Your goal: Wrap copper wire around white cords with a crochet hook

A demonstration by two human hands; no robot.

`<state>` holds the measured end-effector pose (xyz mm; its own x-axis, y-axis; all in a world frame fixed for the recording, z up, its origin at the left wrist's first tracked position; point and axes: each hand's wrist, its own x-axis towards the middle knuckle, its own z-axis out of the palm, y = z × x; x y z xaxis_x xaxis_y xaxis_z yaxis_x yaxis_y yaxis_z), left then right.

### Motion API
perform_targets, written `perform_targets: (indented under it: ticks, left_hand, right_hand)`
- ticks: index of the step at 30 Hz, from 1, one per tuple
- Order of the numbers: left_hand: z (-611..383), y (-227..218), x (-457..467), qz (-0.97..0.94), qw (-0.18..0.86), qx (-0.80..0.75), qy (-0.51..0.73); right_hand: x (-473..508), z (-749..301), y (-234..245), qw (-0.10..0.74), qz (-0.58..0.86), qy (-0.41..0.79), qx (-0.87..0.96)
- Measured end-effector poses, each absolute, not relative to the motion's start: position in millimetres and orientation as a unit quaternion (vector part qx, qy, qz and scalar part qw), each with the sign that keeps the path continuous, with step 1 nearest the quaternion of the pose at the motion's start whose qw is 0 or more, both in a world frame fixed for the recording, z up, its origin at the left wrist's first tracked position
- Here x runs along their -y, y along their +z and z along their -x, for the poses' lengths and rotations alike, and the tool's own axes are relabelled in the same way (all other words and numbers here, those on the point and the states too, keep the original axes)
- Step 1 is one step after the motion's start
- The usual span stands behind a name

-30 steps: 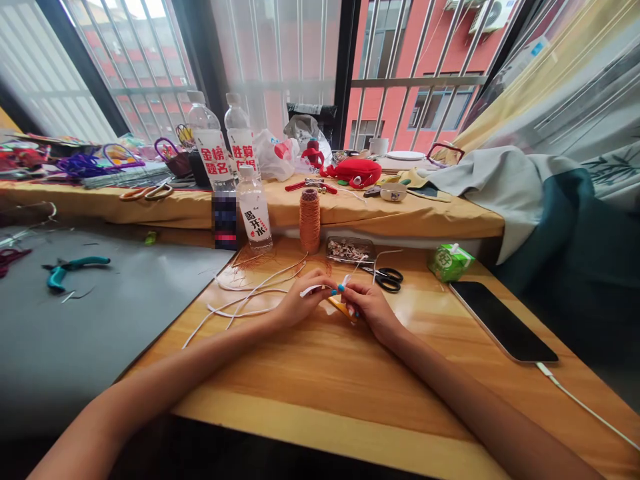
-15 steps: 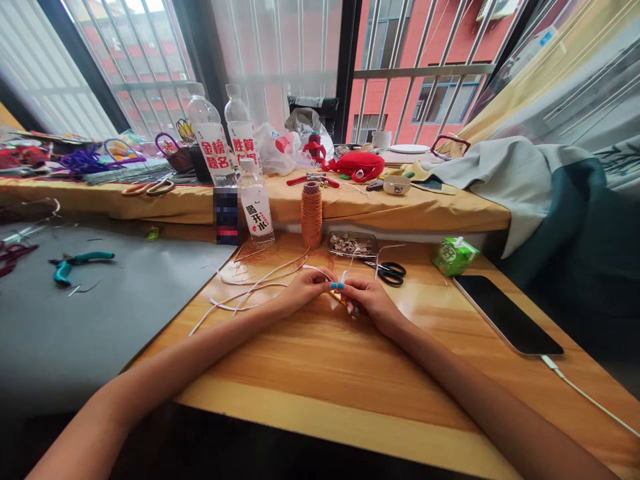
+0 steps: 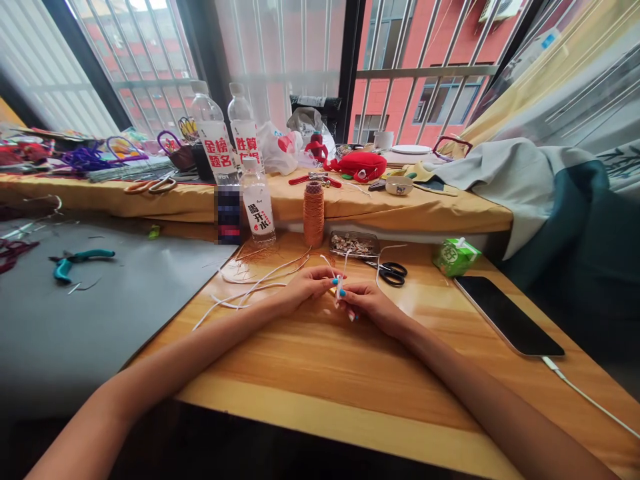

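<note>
Above the middle of the wooden table, my left hand [image 3: 311, 287] and my right hand [image 3: 367, 301] meet, both with fingers pinched closed. Between the fingertips is a small bunched part of a white cord [image 3: 340, 285]; its exact shape is too small to make out. Loose lengths of the cord trail over the table to the left, behind my left forearm, and one end sticks up above the fingers. Just beyond my hands lie black-handled scissors [image 3: 393, 272] and a clear tray of small pale pieces [image 3: 355, 244]. A spool of orange-brown thread [image 3: 313, 215] stands behind.
A green drink carton [image 3: 456, 257] and a charging phone [image 3: 507, 315] are at the right. Water bottles [image 3: 257, 207] stand at the back left. Teal pliers [image 3: 83, 261] lie on a grey mat [image 3: 150, 280]. A cloth-covered ledge [image 3: 440, 210] carries many craft items.
My fingertips have shifted on the cord: the right thumb sits slightly lower and the bunched white part now stands upright between the hands. The view has moved very slightly.
</note>
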<state>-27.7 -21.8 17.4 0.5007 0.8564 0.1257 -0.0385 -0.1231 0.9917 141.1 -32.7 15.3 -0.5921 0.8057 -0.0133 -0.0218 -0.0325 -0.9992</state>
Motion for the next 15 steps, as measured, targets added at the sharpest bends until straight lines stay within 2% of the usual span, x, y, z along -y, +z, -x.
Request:
perform_targets:
  ticks: [15]
  left_hand:
    - [23.6,21.5,25.7,-0.583,0.566,-0.356,0.462]
  right_hand:
    - [29.6,-135.9,11.0,0.351,0.337,0.667,0.564]
